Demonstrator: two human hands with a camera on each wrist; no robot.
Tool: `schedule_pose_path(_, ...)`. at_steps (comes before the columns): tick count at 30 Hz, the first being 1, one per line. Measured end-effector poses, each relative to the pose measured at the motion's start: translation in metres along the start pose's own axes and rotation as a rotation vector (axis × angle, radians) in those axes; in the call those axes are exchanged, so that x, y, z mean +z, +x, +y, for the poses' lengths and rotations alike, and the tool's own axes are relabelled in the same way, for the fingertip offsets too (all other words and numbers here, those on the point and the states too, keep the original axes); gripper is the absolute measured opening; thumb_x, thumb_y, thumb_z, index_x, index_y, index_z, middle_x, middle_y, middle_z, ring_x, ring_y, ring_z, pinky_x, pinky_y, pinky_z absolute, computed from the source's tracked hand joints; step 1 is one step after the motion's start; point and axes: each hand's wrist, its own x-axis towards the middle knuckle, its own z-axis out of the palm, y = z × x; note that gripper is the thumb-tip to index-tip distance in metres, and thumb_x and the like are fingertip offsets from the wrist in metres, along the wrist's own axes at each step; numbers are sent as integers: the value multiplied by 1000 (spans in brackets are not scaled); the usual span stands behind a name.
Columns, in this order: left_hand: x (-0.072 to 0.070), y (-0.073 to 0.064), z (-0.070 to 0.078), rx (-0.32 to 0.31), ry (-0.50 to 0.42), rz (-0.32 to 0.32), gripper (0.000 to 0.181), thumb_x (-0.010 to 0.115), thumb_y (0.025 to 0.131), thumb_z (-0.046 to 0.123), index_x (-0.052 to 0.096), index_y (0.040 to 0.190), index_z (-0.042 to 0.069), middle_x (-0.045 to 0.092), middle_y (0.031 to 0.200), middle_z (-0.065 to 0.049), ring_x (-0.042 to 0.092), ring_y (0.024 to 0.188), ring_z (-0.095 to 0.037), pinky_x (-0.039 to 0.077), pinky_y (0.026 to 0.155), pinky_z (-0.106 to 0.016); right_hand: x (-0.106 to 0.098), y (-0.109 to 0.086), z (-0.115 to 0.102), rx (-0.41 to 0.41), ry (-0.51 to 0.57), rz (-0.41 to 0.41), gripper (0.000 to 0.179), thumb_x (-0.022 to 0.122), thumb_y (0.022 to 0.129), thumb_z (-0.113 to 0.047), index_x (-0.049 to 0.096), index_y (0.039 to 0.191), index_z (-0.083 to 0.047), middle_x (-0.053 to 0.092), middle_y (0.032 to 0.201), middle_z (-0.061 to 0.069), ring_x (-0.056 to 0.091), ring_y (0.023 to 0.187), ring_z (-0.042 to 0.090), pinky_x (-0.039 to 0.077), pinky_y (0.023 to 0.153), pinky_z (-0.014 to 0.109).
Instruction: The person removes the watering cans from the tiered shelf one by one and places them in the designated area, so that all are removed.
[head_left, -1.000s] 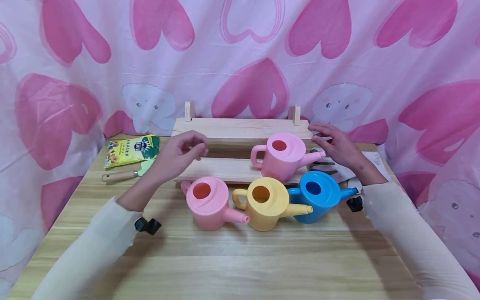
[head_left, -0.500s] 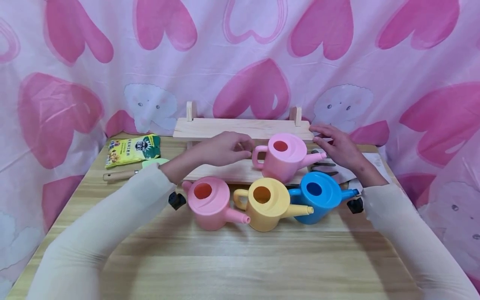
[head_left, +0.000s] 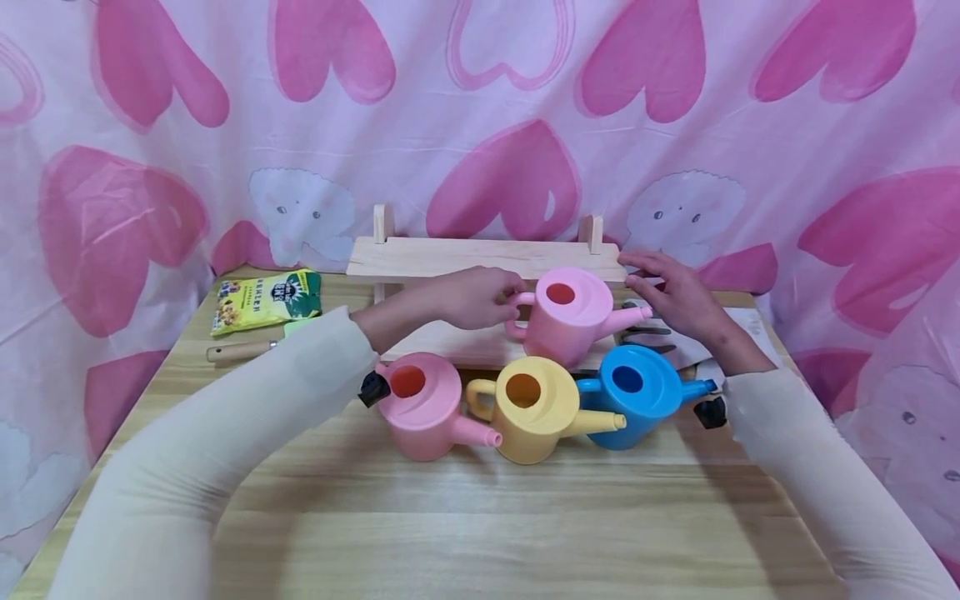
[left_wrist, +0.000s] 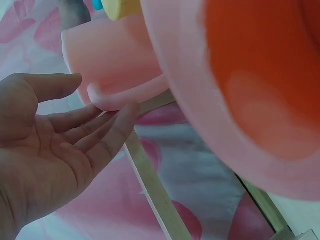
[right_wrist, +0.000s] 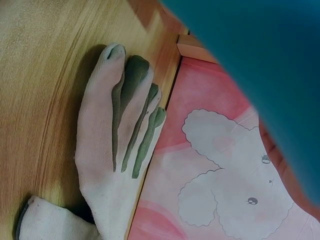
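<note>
A light pink watering can point(head_left: 562, 329) stands on the lower board of a wooden shelf point(head_left: 480, 257), its spout pointing right. My left hand point(head_left: 480, 298) reaches over to its handle. In the left wrist view the fingers point(left_wrist: 107, 145) meet the handle point(left_wrist: 132, 97) while the thumb stays apart from it. Beside the shelf's right end is my right hand point(head_left: 678, 304), fingertips right at the upper board's corner, holding nothing. In front stand a pink watering can point(head_left: 423, 429), a yellow one point(head_left: 528, 437) and a blue one point(head_left: 637, 417) in a row.
At left lie a yellow and green packet point(head_left: 262, 302) and a small trowel point(head_left: 238, 352), partly behind my sleeve. White work gloves with dark green patches point(right_wrist: 100, 145) lie on the table right of the shelf. A pink heart-print curtain point(head_left: 510, 50) hangs behind.
My left hand has moved right, from over the shelf's left end to the light pink can's handle. The right hand and the cans have stayed in place.
</note>
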Motion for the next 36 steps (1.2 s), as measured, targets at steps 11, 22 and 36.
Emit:
schedule_pose_path(11, 1, 12, 6, -53, 59, -8, 7, 63, 100, 11, 61, 104, 5, 59, 90, -6, 54, 87, -21, 45, 74, -28, -1, -1, 0, 8, -2, 4, 50, 62, 105, -26, 51, 153, -15, 43, 157, 14, 51, 131, 43, 54, 91, 60)
schedule_pose_path(22, 2, 17, 6, -85, 42, -18, 12, 61, 102, 8, 69, 105, 1, 67, 88, -9, 55, 79, -19, 45, 68, -27, -2, 0, 1, -7, 1, 5, 49, 62, 105, -26, 52, 152, -15, 44, 156, 13, 51, 132, 43, 53, 93, 60)
schedule_pose_path(36, 3, 12, 3, -100, -63, 32, 10, 62, 104, 12, 69, 102, 5, 70, 89, -11, 57, 77, -20, 52, 66, -28, 0, 2, 2, -10, 3, 5, 47, 64, 104, -21, 55, 150, -15, 46, 155, 13, 52, 131, 42, 53, 94, 59)
